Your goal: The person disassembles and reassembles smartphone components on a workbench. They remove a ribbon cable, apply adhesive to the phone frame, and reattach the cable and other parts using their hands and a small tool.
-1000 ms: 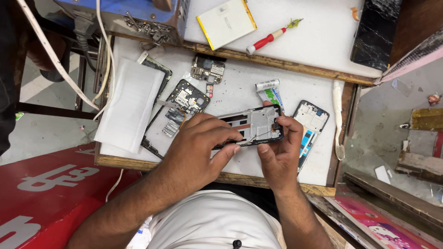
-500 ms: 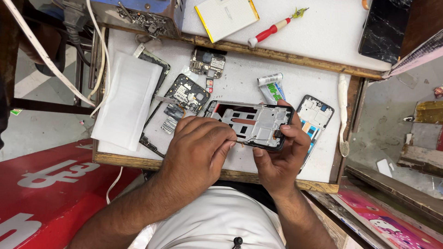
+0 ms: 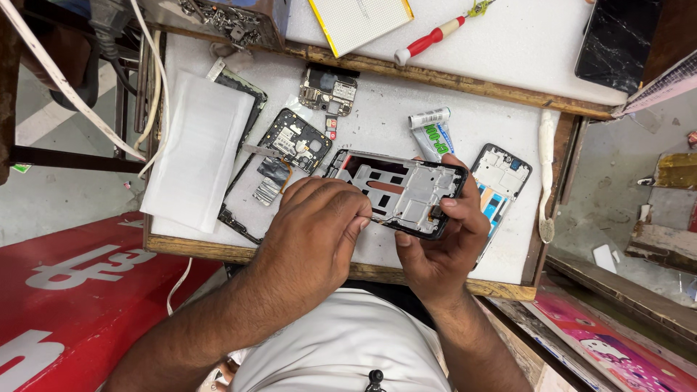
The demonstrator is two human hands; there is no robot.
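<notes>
Phone frame (image 3: 406,192): held above the white mat (image 3: 465,123), near its front edge.
Right hand (image 3: 439,243): grasps frame's right end.
Left hand (image 3: 319,232): curled over frame's left edge; what it pinches is hidden.
Around: opened phone back (image 3: 287,156) left, glue tube (image 3: 434,133) behind, second frame (image 3: 497,181) right.

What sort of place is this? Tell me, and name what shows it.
Most likely a phone repair bench. The hands hold an opened phone frame; a bare circuit board and another stripped phone body lie on the white work mat, with a red-handled screwdriver beyond.
</notes>
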